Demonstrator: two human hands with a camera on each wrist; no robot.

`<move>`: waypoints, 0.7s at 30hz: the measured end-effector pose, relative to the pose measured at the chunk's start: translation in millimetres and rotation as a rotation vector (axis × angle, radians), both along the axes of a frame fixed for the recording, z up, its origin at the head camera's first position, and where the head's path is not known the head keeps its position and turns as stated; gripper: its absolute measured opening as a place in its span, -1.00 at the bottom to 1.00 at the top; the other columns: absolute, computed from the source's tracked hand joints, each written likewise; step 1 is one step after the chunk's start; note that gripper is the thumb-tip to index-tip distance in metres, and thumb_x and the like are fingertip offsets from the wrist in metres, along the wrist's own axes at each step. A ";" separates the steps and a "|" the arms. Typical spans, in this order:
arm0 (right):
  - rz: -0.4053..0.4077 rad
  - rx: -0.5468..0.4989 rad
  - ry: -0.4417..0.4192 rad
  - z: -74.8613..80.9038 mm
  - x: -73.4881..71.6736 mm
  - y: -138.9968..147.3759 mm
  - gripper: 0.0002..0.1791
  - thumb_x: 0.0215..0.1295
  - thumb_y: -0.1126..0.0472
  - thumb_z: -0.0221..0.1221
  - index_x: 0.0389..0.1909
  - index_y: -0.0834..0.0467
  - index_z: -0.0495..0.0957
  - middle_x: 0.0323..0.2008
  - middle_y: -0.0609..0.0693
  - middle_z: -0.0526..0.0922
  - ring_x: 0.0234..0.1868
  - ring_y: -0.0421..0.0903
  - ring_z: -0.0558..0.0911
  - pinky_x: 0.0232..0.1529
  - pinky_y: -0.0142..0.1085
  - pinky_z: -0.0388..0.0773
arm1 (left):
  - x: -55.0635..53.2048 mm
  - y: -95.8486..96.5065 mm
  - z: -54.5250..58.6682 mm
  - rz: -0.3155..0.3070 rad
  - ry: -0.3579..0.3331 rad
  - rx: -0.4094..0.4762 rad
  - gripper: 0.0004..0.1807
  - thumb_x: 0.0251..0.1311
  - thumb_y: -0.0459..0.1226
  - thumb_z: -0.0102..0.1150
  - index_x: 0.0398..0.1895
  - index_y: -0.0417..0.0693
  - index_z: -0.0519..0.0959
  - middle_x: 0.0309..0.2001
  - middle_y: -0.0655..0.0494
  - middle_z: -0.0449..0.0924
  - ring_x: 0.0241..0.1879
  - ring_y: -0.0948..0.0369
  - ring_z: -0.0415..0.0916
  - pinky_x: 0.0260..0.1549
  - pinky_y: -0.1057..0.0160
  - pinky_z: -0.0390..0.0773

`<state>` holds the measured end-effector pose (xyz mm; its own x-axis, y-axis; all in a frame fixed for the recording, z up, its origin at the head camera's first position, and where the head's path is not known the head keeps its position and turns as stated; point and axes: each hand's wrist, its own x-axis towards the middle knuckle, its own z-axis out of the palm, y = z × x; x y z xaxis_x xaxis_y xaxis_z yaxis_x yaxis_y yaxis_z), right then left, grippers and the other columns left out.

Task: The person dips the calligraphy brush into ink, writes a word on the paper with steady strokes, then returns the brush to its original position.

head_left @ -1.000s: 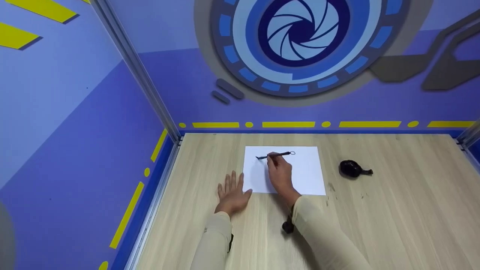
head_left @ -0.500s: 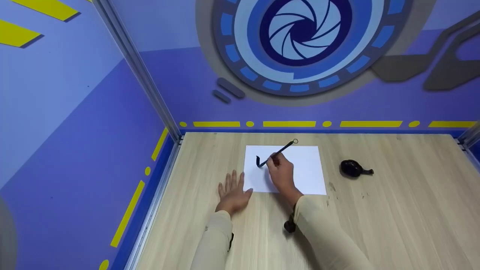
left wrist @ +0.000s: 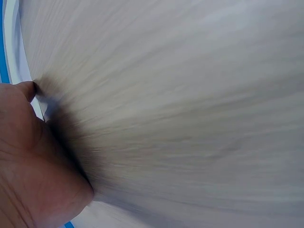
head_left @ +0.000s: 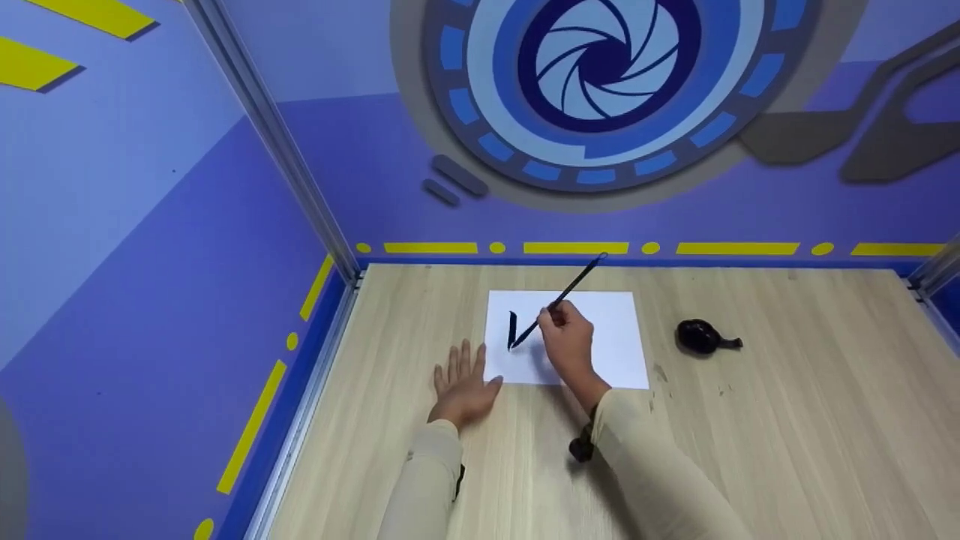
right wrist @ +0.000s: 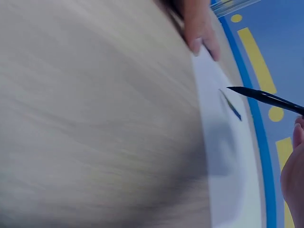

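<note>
Clock set on the head view, 12 at the back wall [head_left: 337, 172]. Right hand [head_left: 568, 343] pinches a slim black brush [head_left: 577, 282] over white paper [head_left: 615, 349]; looped tail toward 1, tip toward 7, at the near end of a black stroke [head_left: 512, 326] on the paper's 9 o'clock side. Left hand [head_left: 463, 388] flat, fingers spread, at the paper's 8 o'clock corner, thumb on its edge. Glossy black bulb [head_left: 699, 337] with a narrow neck rests at 3 o'clock of the paper, neck toward 3.

Right wrist view gives the tapered brush point, hard to read from above; whether it touches the paper, cannot tell. Left wrist view gives the heel of the left hand low over the counter [head_left: 757, 465], a sliver of paper beyond; brush and bulb show only elsewhere.

Counter: pale wood grain, dark smudges [head_left: 661, 373] at the paper's 4 o'clock. Walls blue-violet, yellow dashes low down, iris-like disc [head_left: 604, 64] at 12, metal post [head_left: 281, 142] toward 10
</note>
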<state>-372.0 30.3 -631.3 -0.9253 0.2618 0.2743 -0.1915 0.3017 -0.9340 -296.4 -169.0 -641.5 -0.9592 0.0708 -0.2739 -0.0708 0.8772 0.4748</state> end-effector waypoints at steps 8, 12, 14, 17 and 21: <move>-0.020 -0.042 0.018 8.5 -1.0 7.6 -0.92 0.37 0.22 0.30 -0.31 0.12 0.71 -0.38 0.05 0.78 -0.34 -0.14 0.65 -0.28 -0.40 0.55 | -0.6 -2.1 -5.5 -0.010 -0.006 0.024 -0.16 0.63 0.18 -0.21 0.79 0.14 -0.14 0.80 -0.06 -0.42 0.78 -0.13 -0.53 0.65 -0.39 -0.46; -0.025 -0.060 0.022 8.3 0.7 10.4 -0.92 0.39 0.21 0.30 -0.30 0.12 0.71 -0.36 0.05 0.80 -0.32 -0.15 0.68 -0.25 -0.41 0.58 | -2.7 -3.3 -8.3 -0.016 -0.017 0.047 -0.16 0.63 0.15 -0.19 0.79 0.11 -0.14 0.80 -0.07 -0.43 0.78 -0.14 -0.55 0.64 -0.39 -0.51; -0.031 -0.062 0.024 8.3 1.5 11.5 -0.92 0.39 0.21 0.30 -0.30 0.12 0.72 -0.35 0.06 0.81 -0.32 -0.17 0.68 -0.24 -0.41 0.58 | -3.9 -3.9 -11.2 -0.018 -0.016 0.055 -0.16 0.62 0.15 -0.18 0.79 0.09 -0.14 0.80 -0.08 -0.44 0.78 -0.14 -0.55 0.64 -0.39 -0.52; -0.037 -0.058 0.023 8.8 2.4 12.8 -0.92 0.39 0.21 0.31 -0.29 0.12 0.72 -0.34 0.05 0.81 -0.32 -0.19 0.68 -0.23 -0.41 0.58 | -6.9 -4.5 -19.1 -0.015 -0.018 0.038 -0.14 0.60 0.18 -0.18 0.79 0.14 -0.16 0.80 -0.05 -0.46 0.78 -0.12 -0.56 0.64 -0.39 -0.55; -0.044 -0.055 0.027 9.9 2.2 14.7 -0.92 0.38 0.21 0.32 -0.28 0.13 0.74 -0.34 0.06 0.81 -0.31 -0.17 0.67 -0.24 -0.40 0.56 | -8.9 -2.7 -20.2 -0.006 -0.025 0.029 -0.14 0.60 0.20 -0.21 0.79 0.17 -0.18 0.80 -0.02 -0.48 0.78 -0.10 -0.59 0.64 -0.37 -0.55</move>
